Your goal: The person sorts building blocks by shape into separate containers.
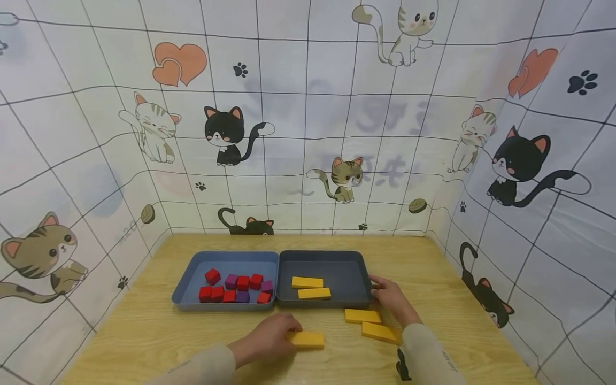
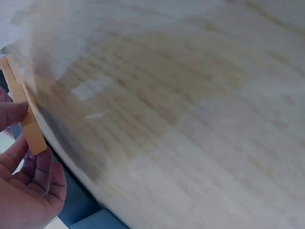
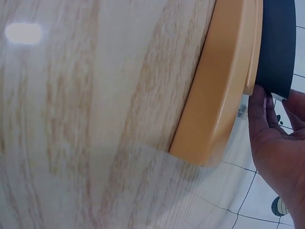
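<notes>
A: Head view, lower centre: the left hand (image 1: 267, 338) pinches a yellow block (image 1: 306, 339) lying on the bench (image 1: 144, 331).

B: And rightwards?

A: Two yellow blocks (image 1: 370, 323) lie loose; the right hand (image 1: 392, 297), fingers relaxed, touches the dark tray (image 1: 358, 267) edge.

Bare tabletop (image 1: 144, 331) is left open in front of the left tray (image 1: 192, 267). The right tray's (image 1: 356, 267) near edge is flanked by two yellow blocks (image 1: 363, 316), and its rear half appears unoccupied.
</notes>
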`<state>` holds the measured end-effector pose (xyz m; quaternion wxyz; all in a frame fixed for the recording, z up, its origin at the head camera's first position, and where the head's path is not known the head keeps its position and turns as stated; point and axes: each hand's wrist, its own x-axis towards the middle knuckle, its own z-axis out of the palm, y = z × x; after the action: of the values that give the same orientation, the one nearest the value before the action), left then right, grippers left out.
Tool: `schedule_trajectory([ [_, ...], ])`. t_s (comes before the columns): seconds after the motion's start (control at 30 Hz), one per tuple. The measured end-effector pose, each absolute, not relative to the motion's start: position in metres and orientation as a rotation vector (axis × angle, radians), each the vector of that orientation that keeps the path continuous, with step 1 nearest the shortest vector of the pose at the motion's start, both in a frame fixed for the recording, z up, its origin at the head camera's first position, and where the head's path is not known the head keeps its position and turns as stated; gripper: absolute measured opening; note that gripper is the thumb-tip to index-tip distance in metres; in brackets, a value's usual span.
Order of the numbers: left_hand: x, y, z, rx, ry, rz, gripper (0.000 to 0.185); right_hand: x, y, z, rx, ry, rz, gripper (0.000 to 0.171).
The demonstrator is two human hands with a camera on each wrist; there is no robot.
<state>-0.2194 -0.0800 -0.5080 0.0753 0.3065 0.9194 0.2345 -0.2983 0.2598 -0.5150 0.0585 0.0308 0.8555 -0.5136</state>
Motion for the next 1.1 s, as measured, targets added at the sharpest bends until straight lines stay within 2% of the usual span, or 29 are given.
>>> schedule_trajectory([
  [0.47,-0.235,-0.08,-0.485,1.048,2.851,0.795,0.028,-0.296,0.26,-0.514,0.086,2.575,-1.587,0.049],
  [1.1,-0.27,-0.058,-0.466,0.925,2.939,0.891,0.03,-0.296,0.26,-0.513,0.088,2.557,-1.609,0.048],
])
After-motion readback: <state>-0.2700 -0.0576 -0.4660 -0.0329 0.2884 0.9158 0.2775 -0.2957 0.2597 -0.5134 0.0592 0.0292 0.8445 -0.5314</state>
